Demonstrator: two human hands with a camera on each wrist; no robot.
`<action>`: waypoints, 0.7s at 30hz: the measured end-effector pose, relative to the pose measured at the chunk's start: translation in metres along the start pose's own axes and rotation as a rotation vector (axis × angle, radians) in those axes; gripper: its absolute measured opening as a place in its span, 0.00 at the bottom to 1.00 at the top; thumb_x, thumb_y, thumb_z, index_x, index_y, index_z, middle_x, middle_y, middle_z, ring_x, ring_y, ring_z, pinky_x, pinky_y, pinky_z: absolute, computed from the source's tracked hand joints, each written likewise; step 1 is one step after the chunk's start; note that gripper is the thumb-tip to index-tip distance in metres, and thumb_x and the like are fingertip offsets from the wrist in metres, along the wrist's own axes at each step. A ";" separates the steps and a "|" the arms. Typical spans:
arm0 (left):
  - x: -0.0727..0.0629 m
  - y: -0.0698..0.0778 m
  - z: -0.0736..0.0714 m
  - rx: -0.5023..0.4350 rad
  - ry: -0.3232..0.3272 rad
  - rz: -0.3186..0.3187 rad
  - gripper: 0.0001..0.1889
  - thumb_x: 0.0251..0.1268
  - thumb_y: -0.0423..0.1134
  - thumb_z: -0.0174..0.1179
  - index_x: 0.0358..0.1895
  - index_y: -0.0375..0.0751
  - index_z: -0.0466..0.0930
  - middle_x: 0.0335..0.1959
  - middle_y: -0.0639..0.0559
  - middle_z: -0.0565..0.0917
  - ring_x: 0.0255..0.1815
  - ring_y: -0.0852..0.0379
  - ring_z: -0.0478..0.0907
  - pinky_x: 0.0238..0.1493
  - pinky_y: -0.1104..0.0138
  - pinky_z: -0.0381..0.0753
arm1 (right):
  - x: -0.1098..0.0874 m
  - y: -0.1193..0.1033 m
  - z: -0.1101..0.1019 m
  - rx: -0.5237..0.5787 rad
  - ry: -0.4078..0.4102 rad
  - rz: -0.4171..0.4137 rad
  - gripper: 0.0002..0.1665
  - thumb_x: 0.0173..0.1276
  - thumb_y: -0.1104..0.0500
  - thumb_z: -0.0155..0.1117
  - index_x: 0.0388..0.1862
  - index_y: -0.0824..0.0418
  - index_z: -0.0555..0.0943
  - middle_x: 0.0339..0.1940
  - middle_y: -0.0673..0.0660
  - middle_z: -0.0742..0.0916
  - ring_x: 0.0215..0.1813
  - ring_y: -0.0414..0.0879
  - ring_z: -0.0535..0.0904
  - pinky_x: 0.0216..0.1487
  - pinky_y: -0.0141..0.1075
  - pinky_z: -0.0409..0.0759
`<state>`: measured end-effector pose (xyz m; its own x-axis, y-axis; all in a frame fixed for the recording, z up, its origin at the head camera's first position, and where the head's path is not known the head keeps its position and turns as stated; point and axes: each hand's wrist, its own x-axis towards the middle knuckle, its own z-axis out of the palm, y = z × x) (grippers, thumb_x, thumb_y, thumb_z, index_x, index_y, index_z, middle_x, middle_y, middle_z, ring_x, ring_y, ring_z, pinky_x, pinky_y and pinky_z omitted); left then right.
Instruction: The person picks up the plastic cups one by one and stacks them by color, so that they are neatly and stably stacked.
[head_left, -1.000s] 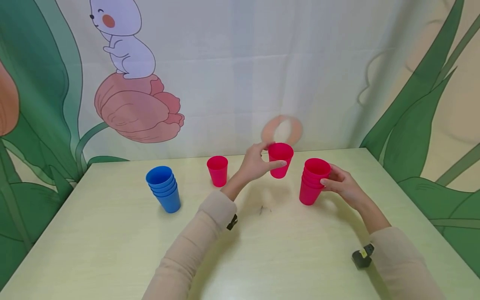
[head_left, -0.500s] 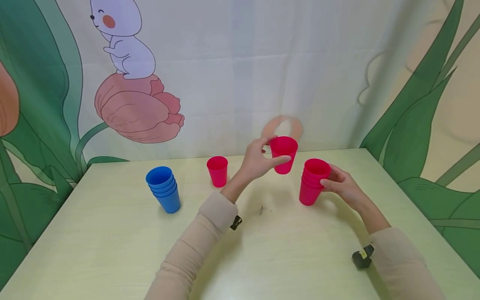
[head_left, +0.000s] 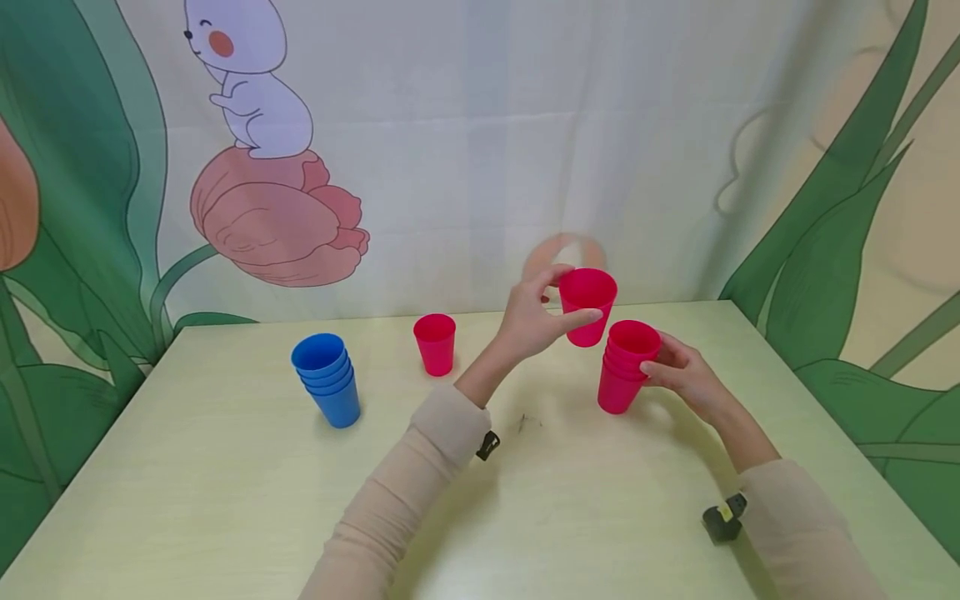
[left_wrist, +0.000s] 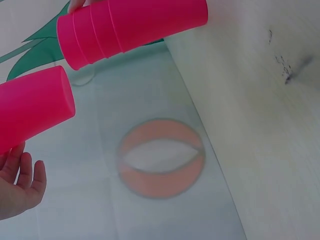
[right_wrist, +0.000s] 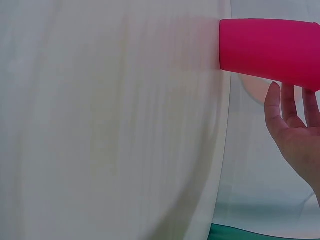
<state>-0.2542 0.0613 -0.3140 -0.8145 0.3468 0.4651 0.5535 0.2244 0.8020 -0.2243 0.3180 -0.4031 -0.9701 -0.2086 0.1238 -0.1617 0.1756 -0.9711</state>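
Pale wooden table (head_left: 225, 500), leafy cartoon backdrop (head_left: 450, 125), left hand (head_left: 536, 321) gripping lifted red cup (head_left: 587, 304), right hand (head_left: 686, 375) gripping red stack (head_left: 626, 367).

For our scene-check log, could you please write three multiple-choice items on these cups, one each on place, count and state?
1. Where is the single red cup in the left hand?
A. in the air beside the red stack
B. on the blue stack
C. flat on the table

2. How many red cups stand alone on the table?
A. none
B. one
C. three

3. What is the right hand doing?
A. lying flat on the table
B. holding the red stack
C. lifting a blue cup

Answers: 1 A, it is clear of the table; 2 B, the lone red cup; 3 B, fingers on the stack's side.
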 end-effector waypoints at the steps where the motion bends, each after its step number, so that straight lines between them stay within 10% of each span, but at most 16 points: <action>1: 0.000 0.001 0.001 -0.003 -0.001 0.002 0.32 0.47 0.45 0.69 0.58 0.41 0.70 0.49 0.55 0.77 0.49 0.62 0.69 0.44 0.69 0.71 | 0.000 0.000 0.000 -0.001 0.002 0.001 0.27 0.65 0.59 0.58 0.62 0.55 0.65 0.48 0.44 0.78 0.48 0.41 0.75 0.45 0.40 0.78; 21: 0.015 0.016 0.026 -0.028 -0.022 0.006 0.28 0.48 0.47 0.68 0.54 0.44 0.73 0.47 0.58 0.77 0.48 0.64 0.70 0.43 0.71 0.72 | 0.000 0.000 -0.002 0.005 -0.011 0.005 0.29 0.65 0.59 0.58 0.64 0.56 0.62 0.50 0.45 0.77 0.49 0.42 0.75 0.47 0.41 0.78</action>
<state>-0.2525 0.0939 -0.3042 -0.8069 0.3678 0.4622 0.5533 0.1965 0.8095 -0.2244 0.3202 -0.4030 -0.9689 -0.2183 0.1163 -0.1555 0.1721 -0.9727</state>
